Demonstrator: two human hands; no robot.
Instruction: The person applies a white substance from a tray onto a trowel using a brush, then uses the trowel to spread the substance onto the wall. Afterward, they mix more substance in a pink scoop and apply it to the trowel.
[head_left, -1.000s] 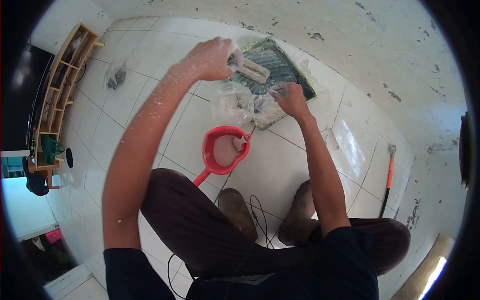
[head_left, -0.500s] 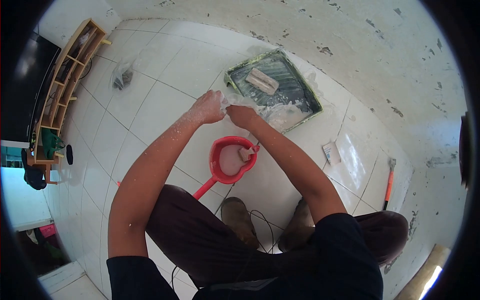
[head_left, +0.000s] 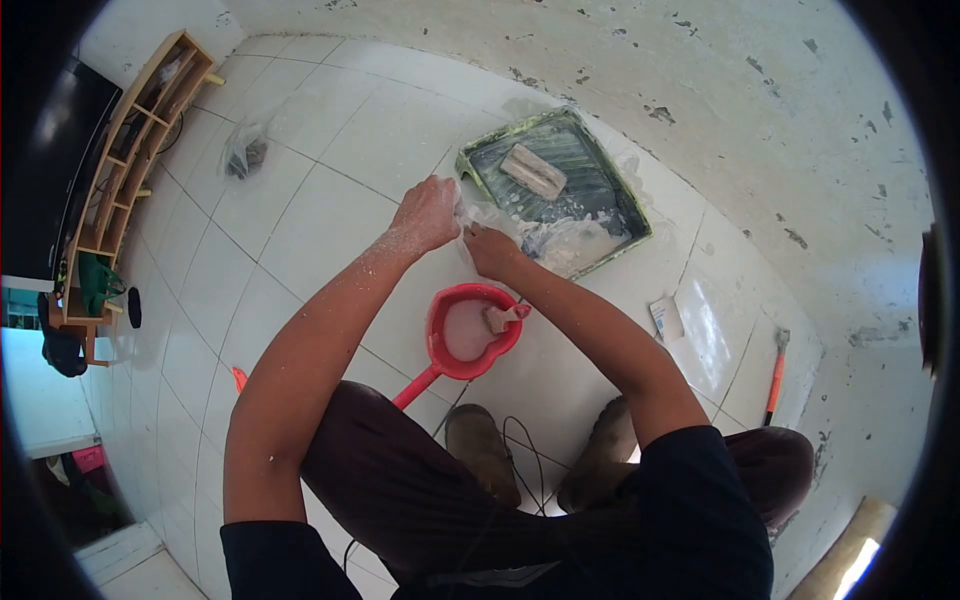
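Note:
My left hand (head_left: 428,213), dusted with white powder, is closed on a clear plastic bag (head_left: 487,214). Pinched on the same bag, my right hand (head_left: 491,251) sits just to the right and slightly lower. The bag's far part reaches the near corner of a dark green paint tray (head_left: 480,190), where white powder (head_left: 575,245) lies. A dusty pale block (head_left: 533,171) rests in the tray. Below my hands stands a red long-handled dipper (head_left: 436,325) of milky liquid (head_left: 468,332), with a paintbrush (head_left: 507,317) leaning in it.
A scrap of card (head_left: 666,318) and an orange-handled tool (head_left: 776,377) lie on the tiles to the right. Another plastic bag (head_left: 243,152) is on the floor at left, near a wooden shelf unit (head_left: 125,160). The peeling wall (head_left: 720,80) runs behind the tray. A thin cable (head_left: 540,455) passes between my boots.
Both hands stay on the plastic bag. My right hand has moved slightly down and the gap between the hands has widened a little. The view has shifted slightly.

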